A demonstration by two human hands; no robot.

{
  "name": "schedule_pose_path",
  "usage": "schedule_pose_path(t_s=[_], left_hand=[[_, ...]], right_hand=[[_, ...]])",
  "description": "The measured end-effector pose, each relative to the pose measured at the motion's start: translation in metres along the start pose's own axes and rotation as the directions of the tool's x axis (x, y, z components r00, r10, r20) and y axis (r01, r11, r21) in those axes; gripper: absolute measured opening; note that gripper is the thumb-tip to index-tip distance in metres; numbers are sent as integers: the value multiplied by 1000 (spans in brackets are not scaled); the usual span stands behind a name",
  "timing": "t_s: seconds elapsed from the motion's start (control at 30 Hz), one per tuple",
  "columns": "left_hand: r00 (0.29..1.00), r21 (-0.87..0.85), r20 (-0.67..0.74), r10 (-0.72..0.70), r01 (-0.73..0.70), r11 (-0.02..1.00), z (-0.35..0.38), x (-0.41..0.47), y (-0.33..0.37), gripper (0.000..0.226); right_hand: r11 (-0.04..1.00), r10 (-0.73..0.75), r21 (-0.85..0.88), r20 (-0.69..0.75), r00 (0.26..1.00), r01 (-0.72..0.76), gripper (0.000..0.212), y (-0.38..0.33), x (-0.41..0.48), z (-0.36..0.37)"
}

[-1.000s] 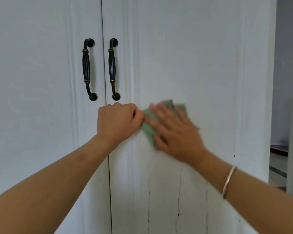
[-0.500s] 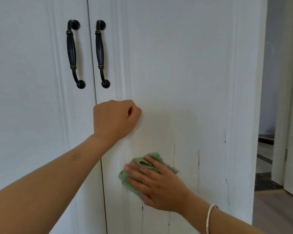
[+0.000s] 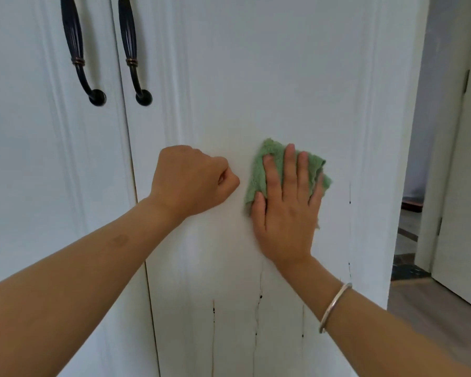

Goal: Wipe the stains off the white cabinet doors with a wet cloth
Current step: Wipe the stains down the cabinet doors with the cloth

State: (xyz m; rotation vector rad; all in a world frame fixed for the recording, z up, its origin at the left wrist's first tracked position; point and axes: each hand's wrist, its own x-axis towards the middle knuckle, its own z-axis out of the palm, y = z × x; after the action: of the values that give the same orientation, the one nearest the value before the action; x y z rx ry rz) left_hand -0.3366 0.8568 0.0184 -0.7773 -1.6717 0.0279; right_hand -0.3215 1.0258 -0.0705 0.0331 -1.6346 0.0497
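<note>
The right hand presses the green cloth flat on the white door, the left hand clenched empty beside it. The dark streaks below look unwiped, so work remains

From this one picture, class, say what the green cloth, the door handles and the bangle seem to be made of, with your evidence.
Green cloth: soft terry or microfibre, judging by its fuzzy nap.
Door handles: probably metal, dark bronzed finish, fluted, with coppery bands that glint.
Bangle: likely silver-toned metal, smooth, thin and shiny; which metal cannot be told.
</note>
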Motion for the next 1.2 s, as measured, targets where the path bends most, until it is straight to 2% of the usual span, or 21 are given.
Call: schedule_pose_path(t_s=[0.03, 0.1, 0.2, 0.27, 0.3, 0.33, 0.4, 0.43, 0.47, 0.6, 0.7, 0.87, 0.97, 1.07, 1.2], left_hand=[[1000, -7, -21, 1, -1, 1000, 2, 0, 0, 35], [999, -31, -36, 7, -8, 999, 4, -3, 0, 35], [999, -58, -46, -21, 19, 998, 5, -8, 2, 35], [998, -65, -47, -52, 49, 997, 6, -6, 5, 35], [997, -70, -45, -66, 63, 996, 5, -5, 6, 35], [996, -76, -42, -73, 70, 995, 5, -3, 8, 35], [997, -60, -54, -50, 47, 997, 4, -6, 7, 35], [998, -47, -60, -8, 6, 999, 4, -7, 6, 35], [997, -37, -56, 46, -48, 998, 6, -9, 8, 36], [966, -41, -54, 251, -253, 967, 18, -10, 28, 35], [949, -67, -53, 312, -315, 947, 27, -8, 45, 34], [957, -53, 12, 290, -289, 956, 23, -12, 42, 34], [960, -59, 40, 276, -273, 960, 19, -20, 31, 36], [966, -78, 45, 254, -250, 965, 19, -21, 29, 35], [981, -65, 2, 194, -193, 979, 28, -20, 42, 34]], right_hand=[[999, -37, 13, 30, 999, 37, 53, -7, -20, 3], [973, -232, 40, 147, 961, 229, 54, -7, -62, 2], [870, -482, 57, 310, 820, 490, 55, 5, -106, -7], [823, -551, 84, 359, 753, 562, 57, 17, -103, -14], [828, -543, 81, 360, 759, 554, 56, 25, -92, -16], [871, -477, 60, 339, 810, 488, 57, 37, -74, -19], [984, -175, 7, 235, 956, 179, 58, 63, -26, -22], [1000, -23, 10, 190, 981, 21, 59, 78, -1, -24], [997, 64, 20, 172, 983, -68, 60, 89, 17, -28], [996, 78, 27, 146, 986, -83, 61, 93, 5, -25], [983, 170, 46, 164, 972, -180, 61, 82, -51, -22], [989, 124, 26, 384, 915, -144, 61, 87, -158, -45], [989, 133, 2, 470, 873, -151, 61, 90, -174, -54], [975, 169, 53, 444, 880, -214, 62, 81, -145, -49], [918, 339, 106, 290, 895, -382, 63, 60, -81, -31]])
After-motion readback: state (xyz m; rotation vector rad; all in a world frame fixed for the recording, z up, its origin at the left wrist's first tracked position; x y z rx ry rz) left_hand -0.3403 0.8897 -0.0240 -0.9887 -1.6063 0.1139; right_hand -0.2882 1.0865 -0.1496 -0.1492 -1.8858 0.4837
